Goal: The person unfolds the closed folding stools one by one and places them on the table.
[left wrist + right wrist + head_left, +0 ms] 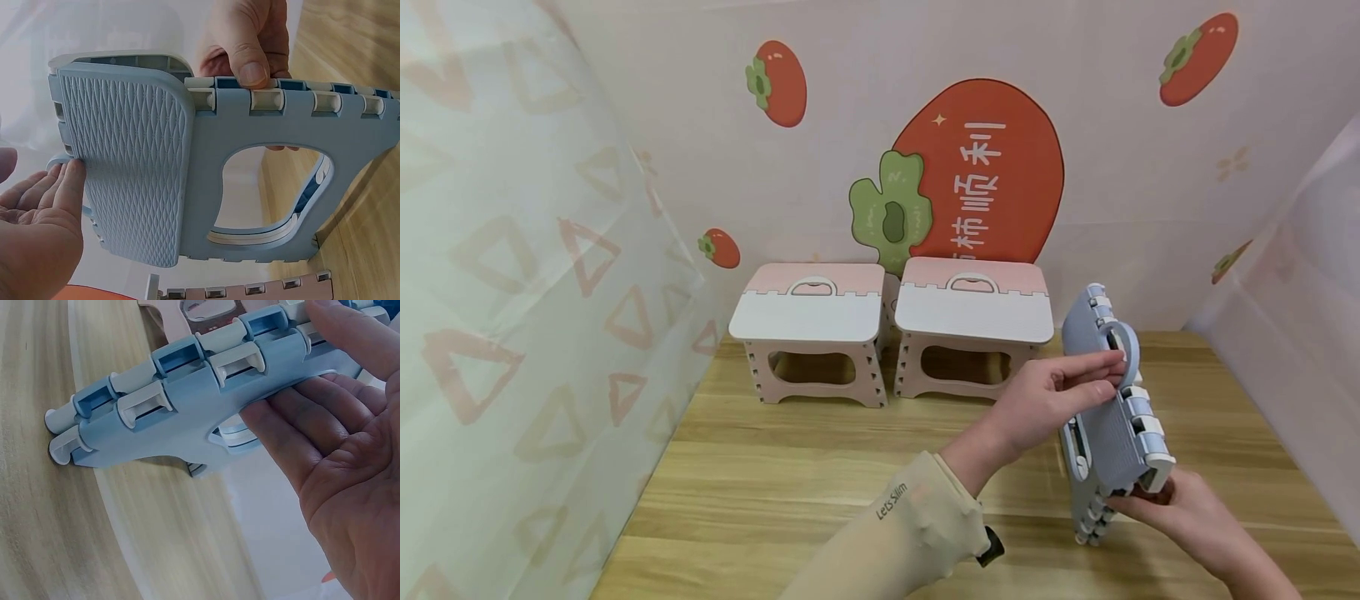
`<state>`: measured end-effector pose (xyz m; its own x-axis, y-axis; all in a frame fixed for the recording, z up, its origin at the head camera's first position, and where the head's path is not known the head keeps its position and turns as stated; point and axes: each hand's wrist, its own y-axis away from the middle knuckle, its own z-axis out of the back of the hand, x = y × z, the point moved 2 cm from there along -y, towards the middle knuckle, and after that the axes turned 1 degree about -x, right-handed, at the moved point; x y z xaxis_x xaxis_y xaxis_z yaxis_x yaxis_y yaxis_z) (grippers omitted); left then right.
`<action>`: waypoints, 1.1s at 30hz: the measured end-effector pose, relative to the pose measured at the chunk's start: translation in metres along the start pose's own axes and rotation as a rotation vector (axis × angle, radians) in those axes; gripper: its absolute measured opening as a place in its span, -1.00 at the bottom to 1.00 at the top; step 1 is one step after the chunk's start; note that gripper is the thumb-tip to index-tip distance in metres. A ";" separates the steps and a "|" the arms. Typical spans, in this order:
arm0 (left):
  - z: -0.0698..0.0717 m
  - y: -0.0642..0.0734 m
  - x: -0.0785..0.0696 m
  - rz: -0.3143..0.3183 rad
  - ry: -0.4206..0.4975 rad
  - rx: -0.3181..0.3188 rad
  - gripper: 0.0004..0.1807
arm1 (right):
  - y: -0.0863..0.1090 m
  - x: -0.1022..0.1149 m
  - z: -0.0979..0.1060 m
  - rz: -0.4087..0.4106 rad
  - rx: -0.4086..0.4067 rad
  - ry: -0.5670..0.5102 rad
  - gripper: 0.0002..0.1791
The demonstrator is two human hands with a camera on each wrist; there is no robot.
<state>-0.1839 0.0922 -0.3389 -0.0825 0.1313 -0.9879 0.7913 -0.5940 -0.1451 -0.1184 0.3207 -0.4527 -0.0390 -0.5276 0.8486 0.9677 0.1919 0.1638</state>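
Note:
A blue and white folding step stool [1093, 437] stands on its edge at the right, its legs folded flat together and its textured seat panel [128, 156] bent down over them. My left hand [1052, 396] touches the stool's top edge by its carry handle [1123, 354]; the fingers [67, 187] are nearly straight, the thumb apart from them. With my right hand [1198, 512] I grip the folded legs. Its thumb lies on the hinged edge, and the fingers [306, 422] curl under into the leg opening.
Two pink and white step stools [808, 321] [973, 317] stand unfolded side by side at the back. Below lies a wood-grain surface [775, 475]. Pale printed sheets [647, 150] wall off the back and both sides.

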 end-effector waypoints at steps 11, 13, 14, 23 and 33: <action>-0.005 0.004 0.004 -0.017 0.096 0.094 -0.46 | -0.001 -0.003 -0.003 -0.058 0.015 -0.024 -0.22; -0.006 0.005 0.005 -0.028 0.074 0.097 -0.46 | -0.001 -0.004 -0.003 -0.070 0.018 -0.016 -0.21; -0.006 0.006 0.005 -0.038 0.068 0.098 -0.46 | -0.001 -0.004 -0.003 -0.067 0.016 -0.010 -0.21; -0.002 0.016 0.025 -0.138 0.019 -0.029 -0.54 | 0.000 -0.004 -0.004 -0.040 -0.014 -0.003 -0.32; -0.001 0.031 0.068 0.037 -0.201 -0.145 -0.63 | 0.002 -0.005 -0.004 -0.048 -0.029 0.020 -0.34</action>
<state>-0.1645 0.0834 -0.4105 -0.1595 -0.0575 -0.9855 0.8733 -0.4738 -0.1137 -0.1154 0.3202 -0.4587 -0.0806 -0.5522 0.8298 0.9717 0.1420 0.1889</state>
